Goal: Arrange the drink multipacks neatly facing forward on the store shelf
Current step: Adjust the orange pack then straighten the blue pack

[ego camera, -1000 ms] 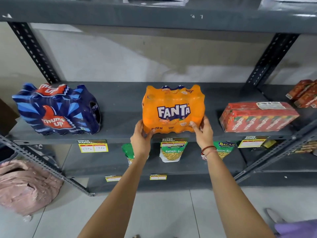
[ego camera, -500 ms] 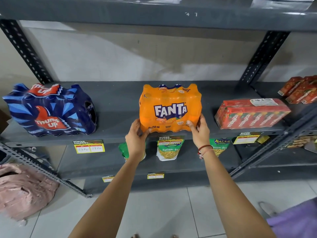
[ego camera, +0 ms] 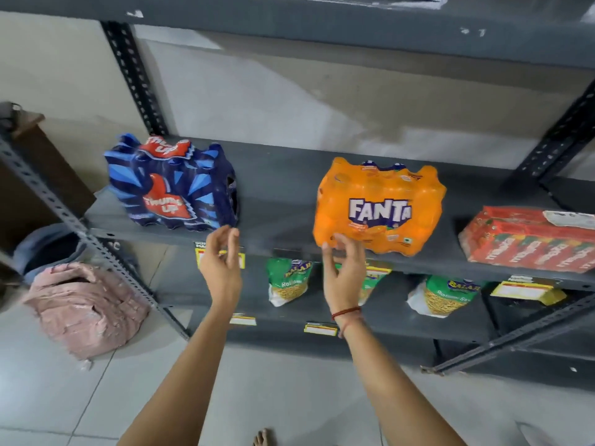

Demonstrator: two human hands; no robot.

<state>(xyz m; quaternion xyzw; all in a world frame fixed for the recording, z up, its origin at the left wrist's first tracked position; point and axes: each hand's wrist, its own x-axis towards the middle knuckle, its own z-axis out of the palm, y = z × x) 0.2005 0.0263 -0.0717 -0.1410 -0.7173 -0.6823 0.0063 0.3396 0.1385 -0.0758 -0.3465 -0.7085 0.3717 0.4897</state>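
An orange Fanta multipack point(ego camera: 380, 206) stands on the grey shelf point(ego camera: 277, 201), its logo facing me. A dark blue Thums Up multipack point(ego camera: 172, 185) sits further left on the same shelf, turned slightly. A red Maaza carton pack point(ego camera: 531, 239) lies at the right. My left hand point(ego camera: 222, 262) hovers in front of the shelf edge between the blue and orange packs, fingers apart and holding nothing. My right hand point(ego camera: 344, 272) is below the Fanta pack's lower left corner, fingers loosely spread, fingertips at the wrap's edge.
Green snack pouches point(ego camera: 288, 280) and yellow price tags point(ego camera: 526, 291) line the lower shelf. A slanted metal upright point(ego camera: 83, 236) crosses at the left, another brace point(ego camera: 515, 336) at the right. A pink bag point(ego camera: 85, 307) lies on the tiled floor.
Both hands have let go of the Fanta pack, which now rests on the shelf. The hands moved left, and my view has swung left too.
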